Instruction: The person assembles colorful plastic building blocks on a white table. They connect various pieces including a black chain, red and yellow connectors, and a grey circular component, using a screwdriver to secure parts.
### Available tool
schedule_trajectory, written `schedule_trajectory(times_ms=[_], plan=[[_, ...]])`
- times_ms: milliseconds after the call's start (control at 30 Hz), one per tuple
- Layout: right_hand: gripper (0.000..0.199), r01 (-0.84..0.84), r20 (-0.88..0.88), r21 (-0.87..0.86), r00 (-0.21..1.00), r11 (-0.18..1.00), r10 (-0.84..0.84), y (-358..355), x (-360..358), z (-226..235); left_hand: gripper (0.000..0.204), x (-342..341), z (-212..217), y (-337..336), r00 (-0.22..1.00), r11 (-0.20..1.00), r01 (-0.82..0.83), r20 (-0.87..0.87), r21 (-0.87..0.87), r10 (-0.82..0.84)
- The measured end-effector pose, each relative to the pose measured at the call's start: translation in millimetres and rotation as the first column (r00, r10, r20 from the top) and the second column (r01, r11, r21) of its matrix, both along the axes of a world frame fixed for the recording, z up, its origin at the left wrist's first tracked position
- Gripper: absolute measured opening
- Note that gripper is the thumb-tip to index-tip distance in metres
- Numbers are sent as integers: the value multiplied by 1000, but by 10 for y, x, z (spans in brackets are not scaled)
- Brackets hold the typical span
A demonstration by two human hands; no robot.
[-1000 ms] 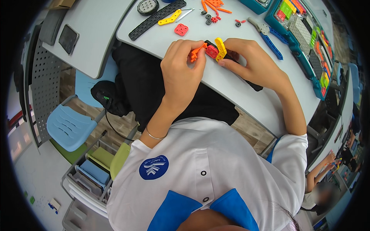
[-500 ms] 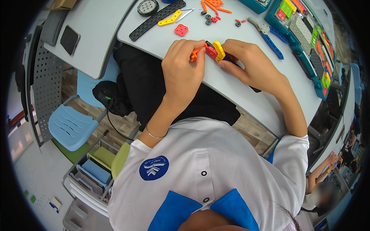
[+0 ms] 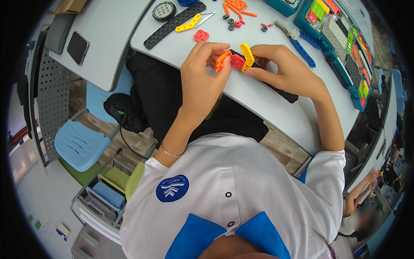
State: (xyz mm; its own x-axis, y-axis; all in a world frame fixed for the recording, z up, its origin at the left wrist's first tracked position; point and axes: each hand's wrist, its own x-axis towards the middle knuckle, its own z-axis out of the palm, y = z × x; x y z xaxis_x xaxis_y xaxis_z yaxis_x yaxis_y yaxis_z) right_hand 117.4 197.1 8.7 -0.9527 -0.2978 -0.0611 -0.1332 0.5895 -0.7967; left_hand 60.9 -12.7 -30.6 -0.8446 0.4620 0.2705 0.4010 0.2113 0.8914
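My left hand point(image 3: 205, 69) pinches an orange connector piece point(image 3: 221, 61) between thumb and fingers. Right beside it are a red block point(image 3: 237, 61) and a yellow angled beam point(image 3: 247, 58), which look joined to a long black beam point(image 3: 278, 90). My right hand point(image 3: 282, 71) is closed round this assembly, thumb against the yellow beam's lower end. The black beam runs under my right palm and its end sticks out below. Whether the orange piece is fixed to the red block I cannot tell.
Beyond my hands lie a red square plate point(image 3: 201, 35), another yellow beam point(image 3: 188, 23), a black track strip point(image 3: 175, 25), a wheel point(image 3: 164, 11), small orange and red parts and blue-handled pliers point(image 3: 302, 45). A teal parts case point(image 3: 330, 54) is at right, a phone point(image 3: 78, 48) at left.
The assembly has turned slightly in my hands, so the yellow beam's holes and more of the black beam show. My left fingers have shifted on the orange piece.
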Motion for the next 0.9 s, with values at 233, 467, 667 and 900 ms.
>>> schedule_trajectory(times_ms=[233, 467, 667, 900], plan=[[23, -49, -67, 95, 996, 994, 56, 160, -43, 24, 58, -8, 288, -205, 876, 938, 334, 337, 91, -345], [31, 43, 78, 130, 995, 991, -54, 186, -60, 67, 59, -64, 159, -239, 807, 941, 280, 485, 191, -338], [32, 129, -145, 237, 985, 963, -97, 398, 25, -15, 59, -85, 110, -249, 913, 965, 167, 338, 202, -229], [27, 166, -97, 259, 985, 951, -146, 402, -52, 27, 58, -161, -10, -278, 954, 974, 152, 232, 169, -189]])
